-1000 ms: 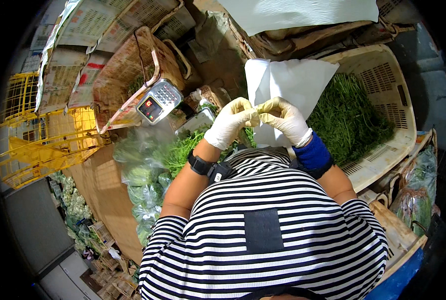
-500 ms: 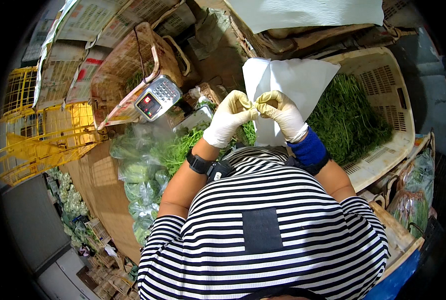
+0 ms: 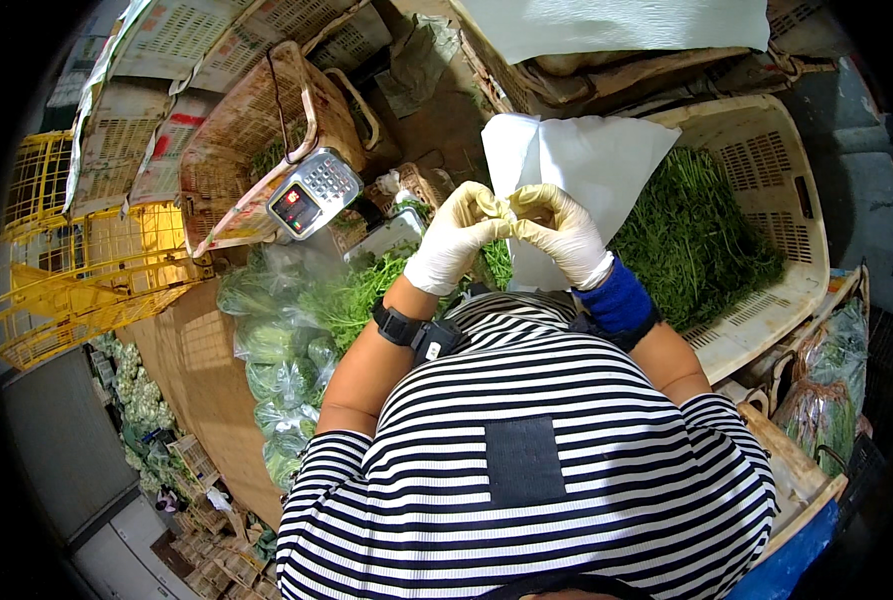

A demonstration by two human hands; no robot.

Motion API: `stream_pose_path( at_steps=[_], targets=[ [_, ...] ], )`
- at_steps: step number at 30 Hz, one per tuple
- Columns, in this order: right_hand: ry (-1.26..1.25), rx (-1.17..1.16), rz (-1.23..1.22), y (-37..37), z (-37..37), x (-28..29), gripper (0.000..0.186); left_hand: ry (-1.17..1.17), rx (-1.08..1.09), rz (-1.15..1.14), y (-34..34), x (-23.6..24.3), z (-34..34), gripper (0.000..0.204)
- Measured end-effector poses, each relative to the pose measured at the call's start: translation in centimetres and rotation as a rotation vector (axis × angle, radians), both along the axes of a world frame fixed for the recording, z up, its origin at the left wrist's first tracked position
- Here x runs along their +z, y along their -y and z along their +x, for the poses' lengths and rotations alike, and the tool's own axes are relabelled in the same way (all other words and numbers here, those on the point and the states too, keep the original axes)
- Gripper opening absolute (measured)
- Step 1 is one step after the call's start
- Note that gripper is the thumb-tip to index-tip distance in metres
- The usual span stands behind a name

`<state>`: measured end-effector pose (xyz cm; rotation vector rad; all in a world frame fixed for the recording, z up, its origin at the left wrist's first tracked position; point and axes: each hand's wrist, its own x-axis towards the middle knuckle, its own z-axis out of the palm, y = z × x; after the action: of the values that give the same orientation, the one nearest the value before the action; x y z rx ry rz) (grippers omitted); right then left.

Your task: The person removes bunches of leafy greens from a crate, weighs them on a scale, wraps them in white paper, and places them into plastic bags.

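Note:
Both of my hands wear whitish gloves and meet at the fingertips in front of my chest. My left hand (image 3: 450, 243) pinches with thumb and index finger, right against the fingertips of my right hand (image 3: 569, 235), which is pinched too. Whatever lies between the fingertips is too small or hidden to make out. Behind the hands is a white sheet (image 3: 606, 160), partly covering feathery green leaves (image 3: 701, 245) in a pale plastic crate (image 3: 814, 215). More loose greens (image 3: 356, 305) lie left of my left wrist.
Left of the hands is a scale's display with keypad (image 3: 314, 195), beside a stained crate (image 3: 236, 150). Clear-bagged vegetables (image 3: 274, 345) are piled at my left. A yellow wire cage (image 3: 96, 270) stands farther left. More bagged greens (image 3: 821, 385) are at the right edge.
My hands stay together in nearly the same place. The fingers have shifted slightly, with the right fingers now more arched and a wider gap under them.

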<state>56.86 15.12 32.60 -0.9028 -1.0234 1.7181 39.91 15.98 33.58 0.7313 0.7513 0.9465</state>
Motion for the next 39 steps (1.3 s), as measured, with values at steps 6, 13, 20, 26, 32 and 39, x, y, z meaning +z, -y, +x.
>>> stream_pose_path(
  at_steps=[6,13,20,26,32,39],
  targets=[
    [-0.078,-0.108,-0.042,-0.3,-0.4,-0.7,0.021,-0.017,-0.008,0.04,0.3,0.4,0.5,0.029],
    [-0.105,-0.107,-0.086,-0.3,-0.7,-0.5,0.021,-0.092,0.049,0.074,0.3,0.5,0.2,0.03],
    [-0.122,-0.067,-0.047,-0.1,-1.4,0.0,0.018,-0.223,0.048,-0.136,-0.4,-1.9,-1.3,0.019],
    [0.176,0.586,0.333,0.9,-3.3,2.1,0.013,-0.245,-0.097,-0.202,0.4,-0.5,-2.4,0.033],
    [0.174,0.501,0.267,2.2,-3.3,1.2,0.012,-0.361,0.128,-0.052,2.3,-1.3,-6.2,0.021],
    [-0.059,-0.071,0.027,-0.3,-4.0,1.7,0.023,-0.4,-0.022,0.117,5.3,0.1,-7.8,0.03]
  ],
)
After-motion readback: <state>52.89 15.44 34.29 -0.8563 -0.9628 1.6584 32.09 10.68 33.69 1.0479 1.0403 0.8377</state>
